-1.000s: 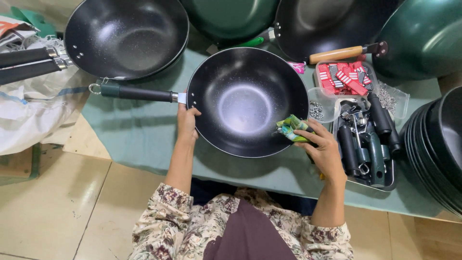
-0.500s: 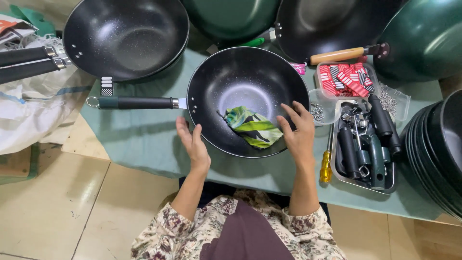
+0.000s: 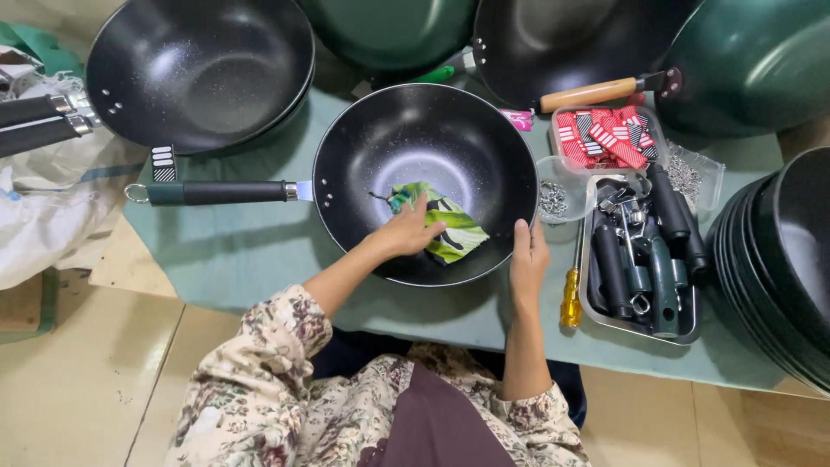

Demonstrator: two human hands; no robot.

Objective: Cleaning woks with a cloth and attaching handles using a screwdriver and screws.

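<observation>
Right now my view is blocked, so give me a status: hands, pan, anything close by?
Left hand pressing green patterned cloth inside black round wok. Right hand on its rim. Yellow-handled screwdriver beside right hand.

A flat green-and-white leafy packet (image 3: 443,227) lies inside the wok (image 3: 484,156), its near-left part under the left hand (image 3: 406,232) fingertips, well left of the right hand (image 3: 527,259) fingers on the rim. Red-and-white striped packets (image 3: 605,138) fill a clear tub up beyond the right fingers. A small pink packet (image 3: 520,119) sits just left of that tub. A small black-and-white striped tag (image 3: 162,163) lies far left of the left fingers, by the wok's handle
</observation>
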